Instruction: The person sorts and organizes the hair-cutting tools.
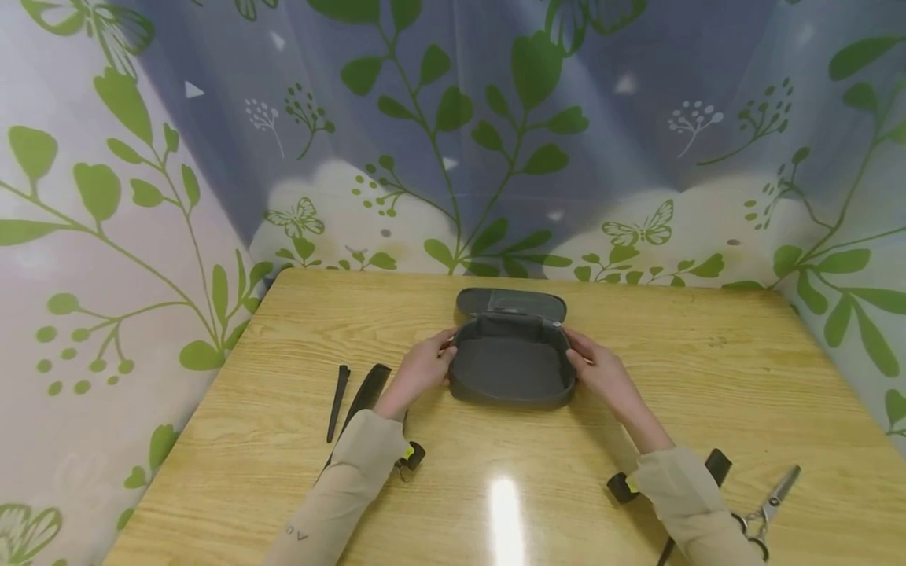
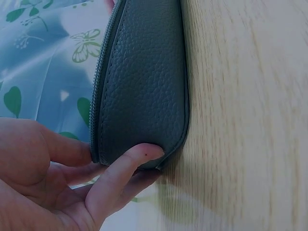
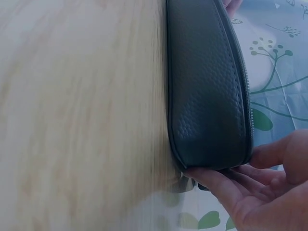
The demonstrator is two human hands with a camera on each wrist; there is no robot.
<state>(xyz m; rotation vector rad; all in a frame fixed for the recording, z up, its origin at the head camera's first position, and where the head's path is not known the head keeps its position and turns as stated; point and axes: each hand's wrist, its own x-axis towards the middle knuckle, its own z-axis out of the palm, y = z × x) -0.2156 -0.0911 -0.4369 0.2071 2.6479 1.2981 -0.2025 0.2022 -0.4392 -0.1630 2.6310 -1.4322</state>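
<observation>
A dark grey leather-look zip case point(image 1: 513, 369) stands on the table with its lid point(image 1: 511, 303) folded back, and its lined inside shows bare. My left hand point(image 1: 425, 365) holds the case's left end, thumb at the rim. At the opposite end my right hand point(image 1: 598, 373) grips it in the same way. The left wrist view shows the fingers of my left hand point(image 2: 86, 180) curled about the rounded end, beside the zip. In the right wrist view, the right hand's fingers point(image 3: 216, 187) reach under the other end and up to the zip edge.
Left of the left forearm lie a slim black hair clip point(image 1: 338, 403) and a black comb point(image 1: 368, 393), partly under the sleeve. Near the right sleeve are thinning scissors point(image 1: 775, 499) and a black tool point(image 1: 718, 465), mostly covered. A patterned curtain point(image 1: 495, 157) hangs behind the wooden table point(image 1: 694, 369).
</observation>
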